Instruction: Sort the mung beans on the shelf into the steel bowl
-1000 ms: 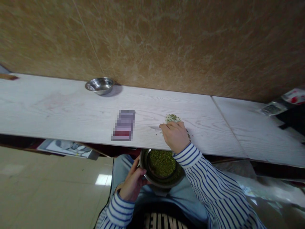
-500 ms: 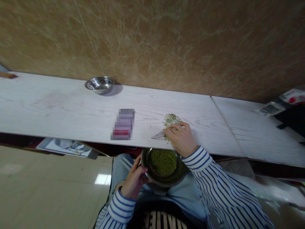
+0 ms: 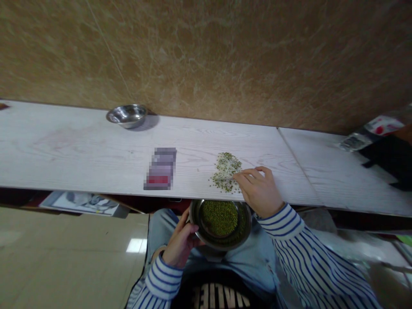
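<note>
My left hand (image 3: 180, 243) grips the left rim of a steel bowl (image 3: 245, 227) just below the table's front edge. Inside the bowl lies a heap of green beans (image 3: 220, 216) that look like mung beans. Above the table, my right hand (image 3: 261, 191) pinches a small knife (image 3: 225, 179), its thin blade pointing left and seen nearly edge-on. The blade lies over the near part of a spread mix of green beans and white grains (image 3: 228, 163) on the tabletop. My fingers hide the knife's handle.
A shiny empty steel bowl (image 3: 127, 116) stands near the wall on the white table (image 3: 80, 150). Left of the grains lies a blurred-out phone-like rectangle (image 3: 160, 168). A black bag (image 3: 389, 154) and a package (image 3: 355, 141) sit at the far right.
My right hand has drawn back to the right with the knife, and the blade has turned edge-on. More of the bean and grain mix shows, spread wider. My left hand still holds the bowl.
</note>
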A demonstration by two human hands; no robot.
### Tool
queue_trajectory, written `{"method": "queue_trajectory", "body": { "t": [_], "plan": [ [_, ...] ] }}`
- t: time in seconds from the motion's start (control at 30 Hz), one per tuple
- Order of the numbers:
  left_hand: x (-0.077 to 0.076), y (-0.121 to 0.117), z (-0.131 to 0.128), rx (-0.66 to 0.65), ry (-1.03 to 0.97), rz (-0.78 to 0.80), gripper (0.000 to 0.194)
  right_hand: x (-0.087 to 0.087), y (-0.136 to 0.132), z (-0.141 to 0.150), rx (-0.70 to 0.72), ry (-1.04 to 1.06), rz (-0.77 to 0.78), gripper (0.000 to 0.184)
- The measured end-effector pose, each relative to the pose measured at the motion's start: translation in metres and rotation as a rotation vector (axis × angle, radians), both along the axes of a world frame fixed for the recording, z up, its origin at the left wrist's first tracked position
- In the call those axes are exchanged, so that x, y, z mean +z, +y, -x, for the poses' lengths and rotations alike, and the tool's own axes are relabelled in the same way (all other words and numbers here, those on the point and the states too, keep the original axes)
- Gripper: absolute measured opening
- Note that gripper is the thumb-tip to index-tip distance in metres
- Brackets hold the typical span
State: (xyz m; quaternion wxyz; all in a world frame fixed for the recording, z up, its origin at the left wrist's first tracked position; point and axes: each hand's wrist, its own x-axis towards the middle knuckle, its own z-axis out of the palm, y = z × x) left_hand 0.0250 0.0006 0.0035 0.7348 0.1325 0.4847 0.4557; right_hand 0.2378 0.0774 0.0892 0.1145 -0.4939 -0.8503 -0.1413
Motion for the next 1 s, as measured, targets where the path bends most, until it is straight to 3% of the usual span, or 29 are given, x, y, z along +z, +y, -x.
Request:
{"method": "queue_trajectory", "body": {
  "t": [0.1, 0.3, 0.83, 1.0],
  "plan": [
    [0.000, 0.000, 0.000, -0.015, -0.001, -0.009, 0.066, -0.002, 0.003, 0.009, -0.056, -0.014, -0.026, 0.021],
    [-0.001, -0.002, 0.001, -0.035, -0.013, -0.034, 0.066, -0.007, -0.001, 0.028, -0.015, -0.059, 0.008, 0.020],
    [0.004, -0.003, -0.001, -0.014, -0.012, -0.053, 0.061, -0.010, -0.025, 0.023, -0.034, -0.014, 0.005, 0.022],
    [0.004, -0.002, 0.000, -0.028, -0.023, -0.066, 0.059, -0.010, -0.035, 0.014, -0.099, 0.034, -0.012, 0.022]
  ]
}}
